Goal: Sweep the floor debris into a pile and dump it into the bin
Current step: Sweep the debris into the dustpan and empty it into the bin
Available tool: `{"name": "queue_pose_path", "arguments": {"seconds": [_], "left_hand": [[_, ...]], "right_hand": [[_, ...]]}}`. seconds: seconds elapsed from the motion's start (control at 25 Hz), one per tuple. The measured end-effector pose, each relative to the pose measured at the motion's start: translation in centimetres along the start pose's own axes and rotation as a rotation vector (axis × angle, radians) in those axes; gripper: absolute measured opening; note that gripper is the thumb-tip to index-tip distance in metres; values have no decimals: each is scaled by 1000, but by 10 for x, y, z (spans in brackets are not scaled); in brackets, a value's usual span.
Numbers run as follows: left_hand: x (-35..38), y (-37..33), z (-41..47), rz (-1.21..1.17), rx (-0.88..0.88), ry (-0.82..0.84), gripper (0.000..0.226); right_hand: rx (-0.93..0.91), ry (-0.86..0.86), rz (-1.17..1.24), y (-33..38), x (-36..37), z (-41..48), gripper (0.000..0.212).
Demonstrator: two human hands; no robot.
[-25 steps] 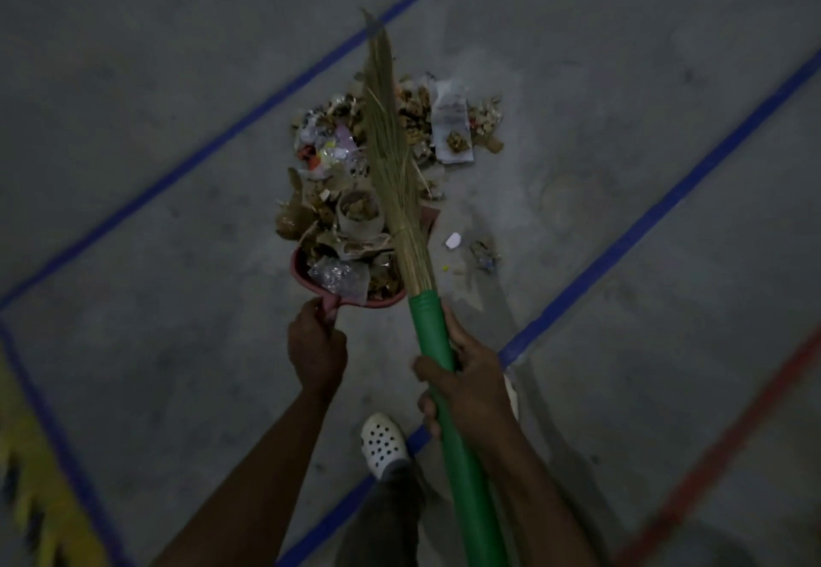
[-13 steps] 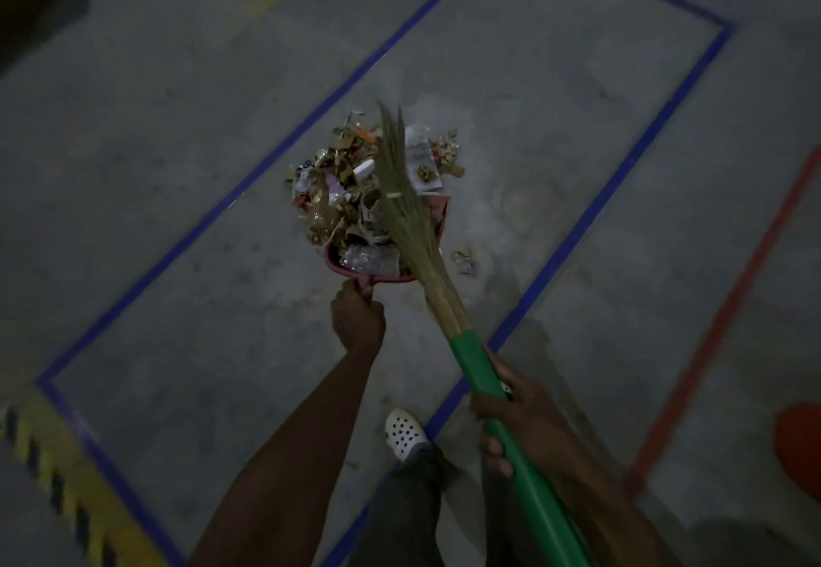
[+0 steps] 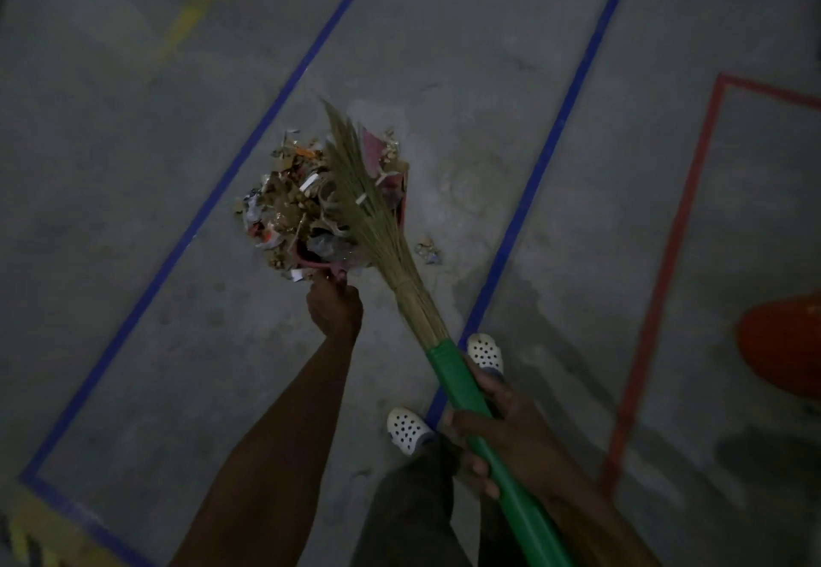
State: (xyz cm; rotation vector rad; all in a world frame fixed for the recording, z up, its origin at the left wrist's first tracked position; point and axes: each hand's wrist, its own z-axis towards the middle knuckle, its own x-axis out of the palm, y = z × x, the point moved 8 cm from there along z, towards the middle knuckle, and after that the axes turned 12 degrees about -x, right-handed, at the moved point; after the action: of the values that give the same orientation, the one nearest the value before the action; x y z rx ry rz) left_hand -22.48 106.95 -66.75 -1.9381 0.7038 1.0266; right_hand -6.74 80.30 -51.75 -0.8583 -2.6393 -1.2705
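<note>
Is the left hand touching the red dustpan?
Touching. In the head view the left hand grips the handle of the red dustpan; the right hand holds the broom.

Left hand (image 3: 334, 306) out ahead, fist clenched on dustpan (image 3: 403, 210); right hand (image 3: 502, 429) low near body, fingers (image 3: 482, 463) wrapped round green broom handle (image 3: 448, 373).

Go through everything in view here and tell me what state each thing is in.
Dustpan: heaped full, held by its handle.
Debris: mostly in the dustpan.
Broom: bristles lying over the debris.
Left hand: grips the dustpan handle.
Right hand: grips the broom's green handle.
Scrap: loose on the floor, right of the dustpan.
</note>
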Motion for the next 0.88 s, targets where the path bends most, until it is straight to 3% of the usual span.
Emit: {"name": "queue_pose_path", "arguments": {"seconds": [0.16,0.44,0.68,0.88], "left_hand": [[14,-45,-26,-7,94,33,37],[93,-165,-69,70,419,125,36],[181,-275,-162,82,713,211,44],[225,-350,-268,82,910,326,37]], "right_hand": [[-105,-103,97,24,-36,-1,73],[-243,-329,229,49,-120,-16,70],[-301,-512,298,65,-208,-26,72],[-366,-628,368,85,-279,-28,76]]}}
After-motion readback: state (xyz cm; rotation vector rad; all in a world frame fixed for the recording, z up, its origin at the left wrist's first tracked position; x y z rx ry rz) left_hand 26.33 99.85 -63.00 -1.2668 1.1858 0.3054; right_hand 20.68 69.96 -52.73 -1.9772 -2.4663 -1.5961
